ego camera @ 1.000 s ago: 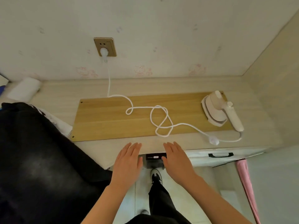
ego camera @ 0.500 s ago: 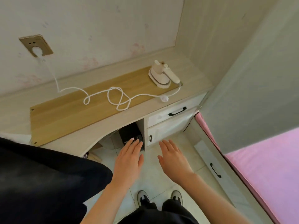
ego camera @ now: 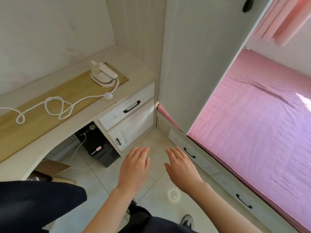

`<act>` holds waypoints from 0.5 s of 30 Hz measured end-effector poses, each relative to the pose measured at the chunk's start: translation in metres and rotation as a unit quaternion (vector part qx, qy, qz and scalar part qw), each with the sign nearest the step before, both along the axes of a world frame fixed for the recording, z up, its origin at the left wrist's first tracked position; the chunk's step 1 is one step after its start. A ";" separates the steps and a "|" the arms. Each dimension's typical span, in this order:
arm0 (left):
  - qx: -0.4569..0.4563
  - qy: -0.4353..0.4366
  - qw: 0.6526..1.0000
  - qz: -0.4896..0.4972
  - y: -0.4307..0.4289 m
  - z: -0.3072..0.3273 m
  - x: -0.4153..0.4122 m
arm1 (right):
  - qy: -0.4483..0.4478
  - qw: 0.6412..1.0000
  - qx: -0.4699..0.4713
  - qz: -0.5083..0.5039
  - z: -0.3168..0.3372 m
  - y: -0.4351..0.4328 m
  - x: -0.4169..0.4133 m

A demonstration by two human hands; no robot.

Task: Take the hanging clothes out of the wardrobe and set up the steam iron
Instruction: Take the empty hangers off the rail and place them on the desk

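Note:
A small white steam iron (ego camera: 102, 75) stands on the wooden board (ego camera: 50, 106) on the desk at the upper left. Its white cord (ego camera: 55, 106) lies in loops across the board and runs off the left edge. My left hand (ego camera: 134, 167) and my right hand (ego camera: 181, 167) hover flat, palms down, over the tiled floor, side by side and holding nothing. A dark garment (ego camera: 33, 206) fills the lower left corner. A tall pale wardrobe panel (ego camera: 198, 61) rises right of the desk.
Under the desk stand a black computer tower (ego camera: 99, 148) and a cardboard box (ego camera: 52, 169). The desk has drawers with black handles (ego camera: 132, 106). A bed with a pink sheet (ego camera: 255, 123) and drawers (ego camera: 190, 153) below fills the right side.
The view has swung right, away from the wall socket and towards the wardrobe panel and bed. Both hands left the desk edge and now hover over the floor, still flat.

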State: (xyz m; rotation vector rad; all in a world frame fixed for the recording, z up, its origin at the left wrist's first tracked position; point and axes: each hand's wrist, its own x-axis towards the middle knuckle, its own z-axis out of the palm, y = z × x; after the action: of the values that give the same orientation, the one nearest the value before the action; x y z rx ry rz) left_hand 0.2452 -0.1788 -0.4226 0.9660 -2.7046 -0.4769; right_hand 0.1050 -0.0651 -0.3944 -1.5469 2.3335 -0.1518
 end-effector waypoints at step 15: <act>0.017 0.028 0.995 -0.096 0.183 0.012 -0.172 | 0.032 0.987 -0.068 -0.142 0.011 0.208 -0.147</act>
State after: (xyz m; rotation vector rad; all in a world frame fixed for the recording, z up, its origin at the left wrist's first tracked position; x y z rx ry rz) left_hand 0.0734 0.0046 -0.4105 0.6921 -2.7589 -0.5780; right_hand -0.0421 0.1432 -0.3837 -1.2848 2.6349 -0.3419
